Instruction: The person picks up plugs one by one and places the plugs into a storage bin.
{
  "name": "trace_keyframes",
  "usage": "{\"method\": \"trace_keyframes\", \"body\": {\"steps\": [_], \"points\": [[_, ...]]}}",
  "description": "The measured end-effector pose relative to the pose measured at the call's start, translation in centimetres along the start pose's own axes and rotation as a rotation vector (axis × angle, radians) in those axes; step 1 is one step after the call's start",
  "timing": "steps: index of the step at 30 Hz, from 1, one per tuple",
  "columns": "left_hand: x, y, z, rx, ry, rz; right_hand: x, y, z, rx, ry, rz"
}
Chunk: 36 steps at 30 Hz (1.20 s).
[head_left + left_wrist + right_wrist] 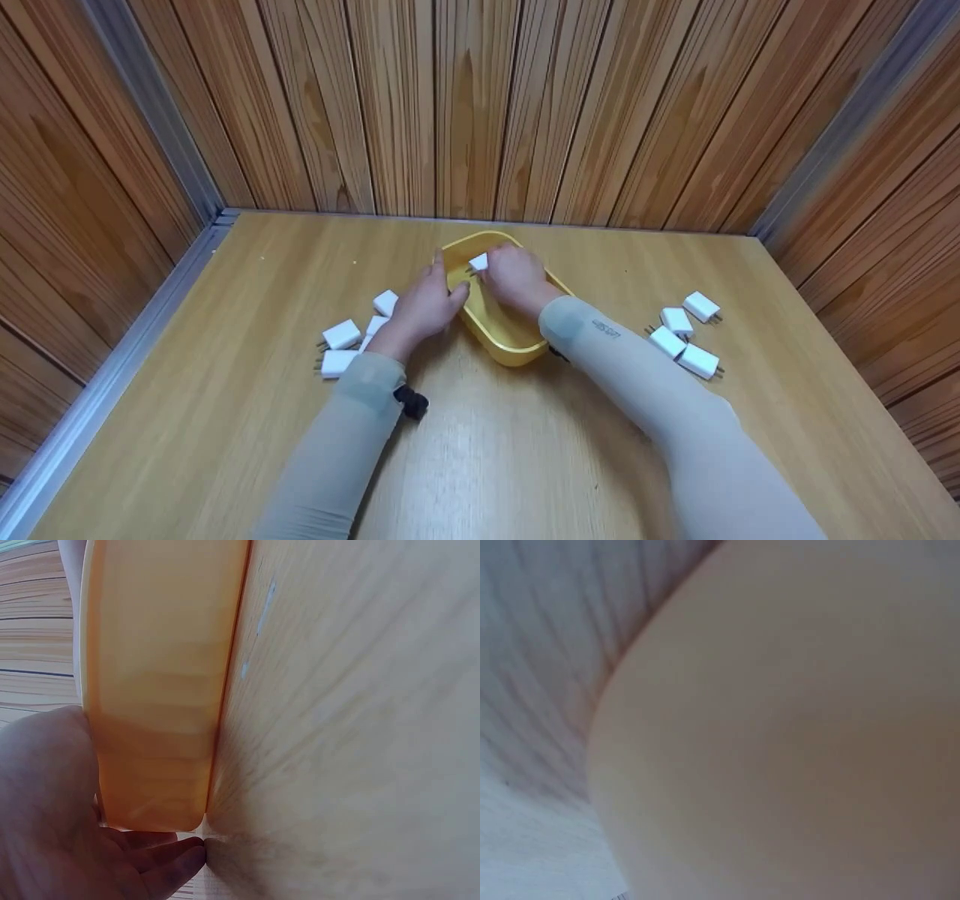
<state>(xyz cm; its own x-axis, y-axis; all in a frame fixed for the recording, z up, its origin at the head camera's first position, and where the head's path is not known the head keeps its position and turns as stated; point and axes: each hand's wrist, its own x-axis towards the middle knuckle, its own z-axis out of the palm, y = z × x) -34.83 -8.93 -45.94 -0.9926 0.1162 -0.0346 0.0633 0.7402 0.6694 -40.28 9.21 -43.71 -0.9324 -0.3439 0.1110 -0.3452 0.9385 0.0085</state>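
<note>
Left hand (424,301) grips the yellow bin (491,316), right hand (517,276) holds a white charger (478,262) centre-frame — a slack pinch could drop it.

Bare tabletop (457,465) between the forearms gives a way in to the near end of the yellow tray (511,356). Right of the tray lies another lane — the right sleeve (637,375) bars its near end. The left hand (426,304) and white chargers (341,334) obstruct the left approach.
</note>
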Motion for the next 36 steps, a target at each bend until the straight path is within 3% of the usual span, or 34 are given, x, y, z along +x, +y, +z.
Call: {"method": "trace_keyframes", "body": {"steps": [3, 22, 30, 36], "points": [[0.0, -0.1, 0.0, 0.018, 0.009, 0.022, 0.0, 0.0, 0.1, -0.002, 0.005, 0.004], [-0.2, 0.2, 0.1, -0.027, -0.011, -0.021, -0.6, 0.1, 0.2, 0.045, -0.03, 0.02], [-0.1, 0.3, 0.1, 0.005, -0.014, -0.012, -2.5, 0.5, -0.5, 0.074, -0.019, -0.027], [-0.1, 0.2, 0.0, -0.001, -0.019, -0.021, -4.3, 0.5, -1.8, 0.185, -0.046, -0.012]]}}
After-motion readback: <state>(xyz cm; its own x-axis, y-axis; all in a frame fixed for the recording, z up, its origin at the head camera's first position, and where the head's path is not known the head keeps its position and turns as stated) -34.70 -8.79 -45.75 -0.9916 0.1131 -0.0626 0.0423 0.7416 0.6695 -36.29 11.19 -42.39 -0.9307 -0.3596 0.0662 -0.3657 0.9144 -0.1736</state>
